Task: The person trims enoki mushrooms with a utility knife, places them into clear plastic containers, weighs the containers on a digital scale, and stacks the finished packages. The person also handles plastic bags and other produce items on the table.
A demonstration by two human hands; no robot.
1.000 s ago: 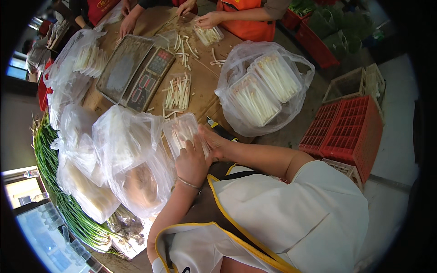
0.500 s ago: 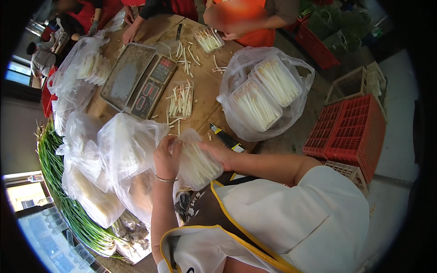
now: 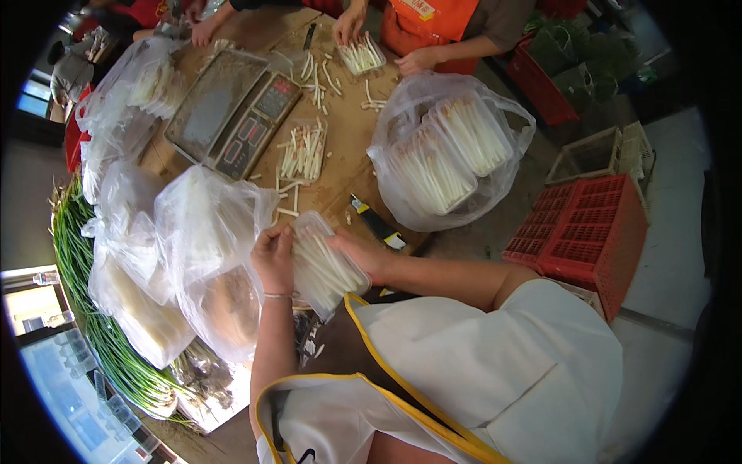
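Close to my body, a clear plastic tray [image 3: 331, 272] of trimmed white vegetable stalks is tilted between my two hands. My left hand [image 3: 273, 259] is closed at the tray's upper left edge, fingers bent and thumb close to the rim. My right hand [image 3: 357, 254] wraps the opposite long side, its fingers partly hidden by the tray. Just beyond my right hand lies a yellow-and-black utility knife [image 3: 377, 223]. Farther off, another filled tray [image 3: 302, 151] rests on the table next to loose stalk pieces [image 3: 288, 198].
A digital scale [image 3: 234, 116] stands on the wooden table [image 3: 345, 166]. Plastic bags [image 3: 209, 232] crowd the left, beside long green stalks [image 3: 97, 309]. An open bag [image 3: 394, 100] holds packed trays on the right. Red crates [image 3: 576, 232] stand beyond. A co-worker's hand [image 3: 352, 23] touches a far tray.
The tray stays in both my hands while my view shifts slightly. Across the table, the co-worker in the orange apron has reached a hand to the far tray of stalks.
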